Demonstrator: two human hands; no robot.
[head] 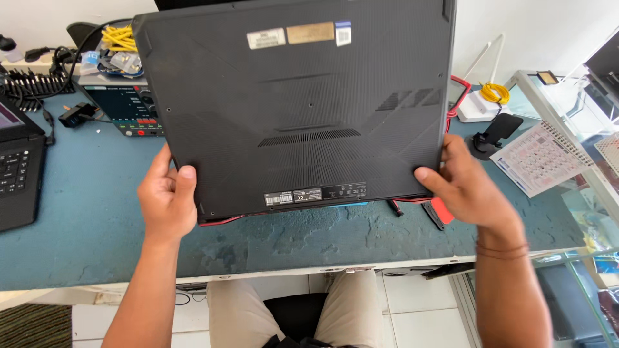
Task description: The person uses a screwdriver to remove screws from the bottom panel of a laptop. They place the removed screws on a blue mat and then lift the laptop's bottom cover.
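Black laptop bottom cover [303,103] fills the upper middle of the frame, tilted up off the blue counter [97,225], its underside with vent slots facing me. Left hand [166,196] pinches the lower left corner, thumb on top; right hand [465,183] clamps the lower right edge likewise. Judgement: keep both grips even, lift without twisting, and mind the red-edged chassis [222,221] beneath.

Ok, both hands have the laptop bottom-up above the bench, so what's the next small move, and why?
Probably lower the laptop flat onto the blue bench top. The left hand and right hand only grip its near corners, its far edge is raised, and the bench just below looks bare enough to take it.
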